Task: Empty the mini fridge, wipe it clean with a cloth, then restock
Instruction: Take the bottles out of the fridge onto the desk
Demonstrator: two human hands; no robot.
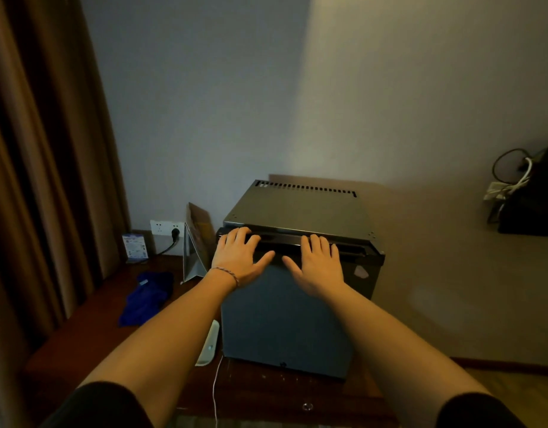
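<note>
Both hands, left (240, 256) and right (317, 262), lie flat and open on the fridge (285, 316) door's top edge, gripping nothing; a hard pull could slide the fridge off the counter (90, 322); the cloth (147, 298) lies left of it.

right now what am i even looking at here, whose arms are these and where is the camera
The camera sits on a person's head, looking forward and down, so the two bare arms are the wearer's own. There is no robot. The left hand, with a thin braided bracelet at the wrist, and the right hand both rest flat with spread fingers on the top front edge of a small dark box-shaped mini fridge; its door looks shut. Neither hand holds anything. The fridge stands on a dark wooden tabletop. To its left lie a crumpled blue cloth and a white remote-like object.
</note>
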